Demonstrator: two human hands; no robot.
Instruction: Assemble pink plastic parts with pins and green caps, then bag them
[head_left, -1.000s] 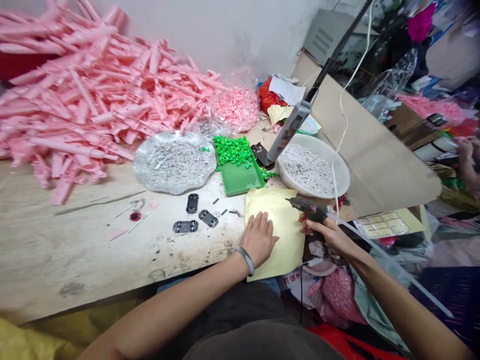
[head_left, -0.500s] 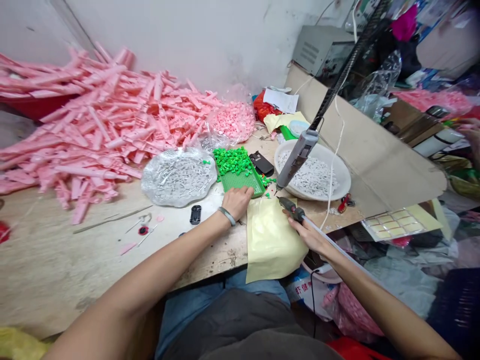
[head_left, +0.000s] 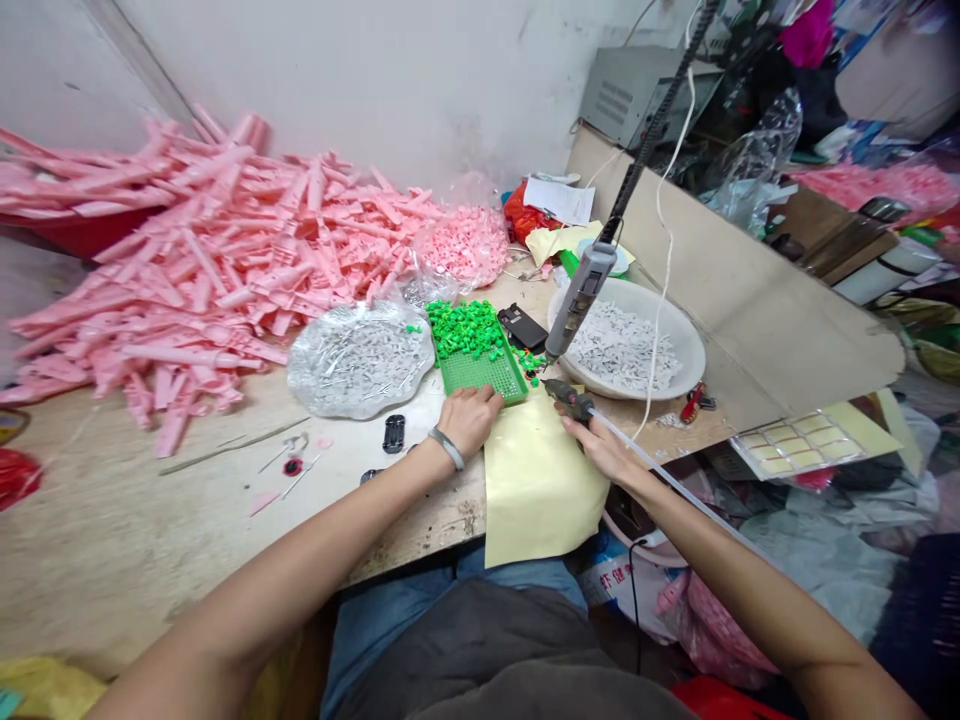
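Note:
My left hand (head_left: 471,420), a grey band at its wrist, is closed with fingers curled at the near rim of a green perforated basket (head_left: 480,375). What its fingertips hold, if anything, is hidden. Small bright green parts (head_left: 466,328) heap in the basket's far half. My right hand (head_left: 600,447) grips a dark tool with a pointed nozzle (head_left: 571,400), and a translucent tube runs back from it along my forearm. Beneath and between both hands lies a yellow sheet (head_left: 544,480). A grey electric screwdriver (head_left: 579,305) hangs just above the nozzle, tip down.
Pink plastic pieces (head_left: 187,270) pile up along the wall. A plastic-lined dish (head_left: 360,358) and a white bowl (head_left: 694,355) hold small grey-white parts. A black case (head_left: 523,328) lies beside the basket. A white cord (head_left: 664,270) dangles over the bowl. A board (head_left: 720,260) slants at right.
The view has shifted slightly. The hanging screwdriver and the nozzle of the tool in my right hand sit a little further left. My left hand stays by the basket.

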